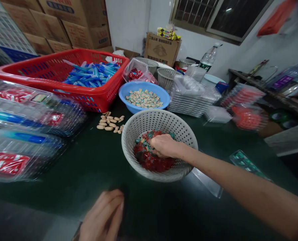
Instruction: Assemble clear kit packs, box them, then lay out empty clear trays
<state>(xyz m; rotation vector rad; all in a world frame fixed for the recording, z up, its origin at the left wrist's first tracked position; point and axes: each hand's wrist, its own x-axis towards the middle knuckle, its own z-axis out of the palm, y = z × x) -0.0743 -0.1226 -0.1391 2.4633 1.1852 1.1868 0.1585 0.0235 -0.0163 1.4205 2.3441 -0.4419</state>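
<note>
Dozens of small red and teal wrapped sweets (151,157) fill a white perforated basket (138,125) on the dark tabletop (88,174); her right hand (164,145) clenches among them, left hand (103,217) rests slack.

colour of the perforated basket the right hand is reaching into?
White basket, holding red and teal wrapped pieces; the right hand is inside it. Head view.

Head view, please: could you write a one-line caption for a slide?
Right hand reaches into a white basket of red sweets on a dark table, left hand hovering nearby.
</note>
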